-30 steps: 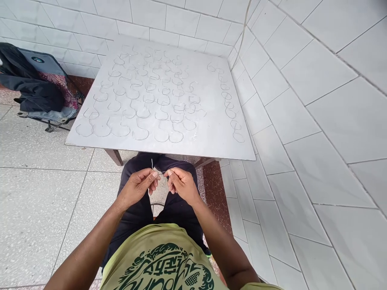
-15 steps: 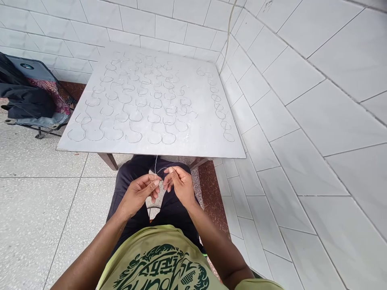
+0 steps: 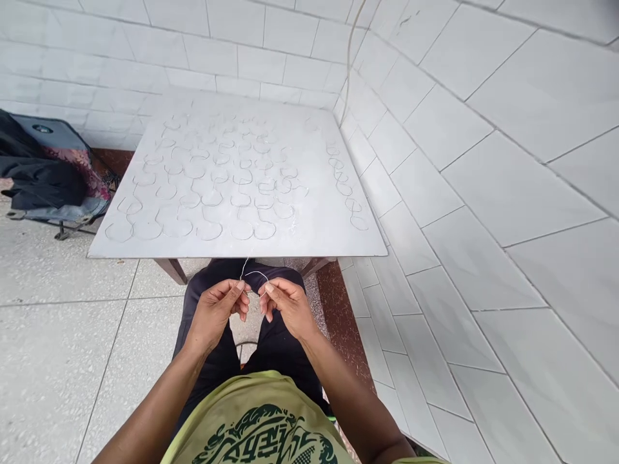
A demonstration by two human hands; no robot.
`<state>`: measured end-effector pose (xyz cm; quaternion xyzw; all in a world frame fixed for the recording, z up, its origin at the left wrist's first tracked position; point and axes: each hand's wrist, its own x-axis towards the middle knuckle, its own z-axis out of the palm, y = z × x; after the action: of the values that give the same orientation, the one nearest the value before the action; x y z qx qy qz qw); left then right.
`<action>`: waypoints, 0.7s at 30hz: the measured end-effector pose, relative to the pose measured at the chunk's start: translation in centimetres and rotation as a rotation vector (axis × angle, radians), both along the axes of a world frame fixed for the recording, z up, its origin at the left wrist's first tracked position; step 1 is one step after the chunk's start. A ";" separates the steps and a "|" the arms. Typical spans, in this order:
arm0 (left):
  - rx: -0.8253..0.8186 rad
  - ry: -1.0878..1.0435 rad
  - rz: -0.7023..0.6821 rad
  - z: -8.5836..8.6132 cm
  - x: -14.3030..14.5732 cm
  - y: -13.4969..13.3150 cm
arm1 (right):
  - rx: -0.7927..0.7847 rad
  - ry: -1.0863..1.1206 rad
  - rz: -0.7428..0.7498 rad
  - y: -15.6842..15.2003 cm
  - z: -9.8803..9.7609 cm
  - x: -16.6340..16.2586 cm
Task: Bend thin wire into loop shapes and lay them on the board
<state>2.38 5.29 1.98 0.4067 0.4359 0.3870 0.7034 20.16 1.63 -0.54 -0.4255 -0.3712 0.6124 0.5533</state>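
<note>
Head view: left hand [image 3: 213,312] half-closed, pinching thin wire [image 3: 256,274] at lower centre; right hand [image 3: 289,309] likewise gripping it, wire arching between fingertips, just below white board [image 3: 232,243], bent wire loops [image 3: 213,193] lying across it at upper centre.

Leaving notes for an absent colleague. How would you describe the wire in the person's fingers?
Find the large white board. Below its near edge, the left hand and right hand pinch a thin curved wire. Unlike the curled shapes lying on the board, it stands free in the air.
</note>
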 end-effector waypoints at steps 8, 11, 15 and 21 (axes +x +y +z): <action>0.157 0.313 -0.018 -2.1 -2.2 -0.3 | 0.168 -0.373 -0.227 5.3 5.7 7.5; 0.129 0.463 0.007 -5.7 -5.0 -0.4 | 0.165 -0.580 -0.319 9.5 7.0 11.3; 0.033 0.586 0.124 -10.5 -8.9 -0.4 | 0.126 -0.782 -0.380 15.6 7.6 14.8; -0.008 0.747 0.205 -14.2 -11.7 -0.3 | 0.013 -0.906 -0.447 24.4 8.9 17.9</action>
<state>-9.31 5.03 -12.20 0.4712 0.7020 0.2789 0.4554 38.03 25.98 8.32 -0.7141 -0.4780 0.2304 0.4567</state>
